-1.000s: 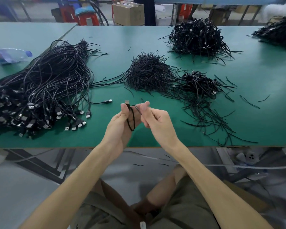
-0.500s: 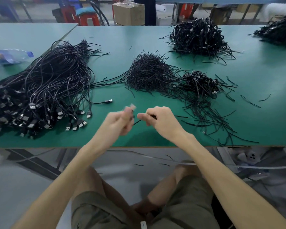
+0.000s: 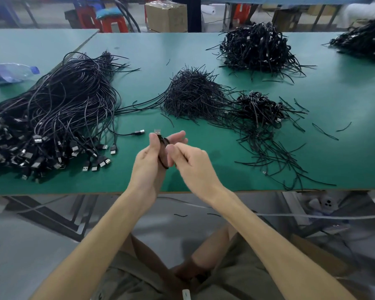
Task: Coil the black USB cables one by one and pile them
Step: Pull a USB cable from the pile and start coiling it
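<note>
Head view: left hand (image 3: 146, 163) and right hand (image 3: 193, 164) curled round coiled cable (image 3: 161, 158) (loose cable heap (image 3: 63, 109) leftward)

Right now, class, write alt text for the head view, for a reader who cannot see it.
A person's left hand holds a small coil of black USB cable, plug end up, while the right hand pinches it above a green table. Loose cables lie heaped to the left, coiled ones piled to the right.
</note>
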Available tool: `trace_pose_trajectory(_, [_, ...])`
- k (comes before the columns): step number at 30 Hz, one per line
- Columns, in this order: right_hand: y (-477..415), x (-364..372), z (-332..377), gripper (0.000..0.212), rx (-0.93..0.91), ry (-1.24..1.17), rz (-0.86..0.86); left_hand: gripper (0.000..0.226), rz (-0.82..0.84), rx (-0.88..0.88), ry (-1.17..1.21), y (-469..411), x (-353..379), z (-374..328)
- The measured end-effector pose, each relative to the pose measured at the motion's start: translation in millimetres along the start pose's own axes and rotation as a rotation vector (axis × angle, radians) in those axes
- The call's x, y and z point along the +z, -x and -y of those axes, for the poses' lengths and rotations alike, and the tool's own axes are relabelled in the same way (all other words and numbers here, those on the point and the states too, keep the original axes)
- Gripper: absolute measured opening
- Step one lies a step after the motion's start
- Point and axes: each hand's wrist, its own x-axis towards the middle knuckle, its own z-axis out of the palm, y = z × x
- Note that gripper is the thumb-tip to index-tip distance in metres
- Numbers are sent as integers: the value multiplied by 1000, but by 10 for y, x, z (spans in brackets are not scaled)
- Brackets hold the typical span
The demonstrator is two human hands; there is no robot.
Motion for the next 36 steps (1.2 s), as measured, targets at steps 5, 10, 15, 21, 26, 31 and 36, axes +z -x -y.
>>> trace_pose_trajectory(5, [73,62,-25,37,33,51,59,44,-87,-231,553,-68,-7,-126])
trace_pose_trajectory(10, [84,155,45,28,24,303,111,41,-201,-290,671,-77,-23,-120])
trace_pose_trajectory(15, [111,107,48,42,32,670,107,46,-187,-265,734,-90,-99,-165])
trace_pose_trajectory(21, [88,116,30,39,53,640,176,49,-156,-225,549,-108,-57,-127])
trace_pose_trajectory(26, [7,66,24,62,182,223,224,48,-94,-187,433,-82,-58,-37])
trace_pose_trajectory(31, [5,35,1,28,220,38,159,37,157,-173,408,-36,-81,-16])
trace_pose_trajectory(36, [-49,-65,-96,25,124,251,103,24,173,-97,17,-34,-193,-63])
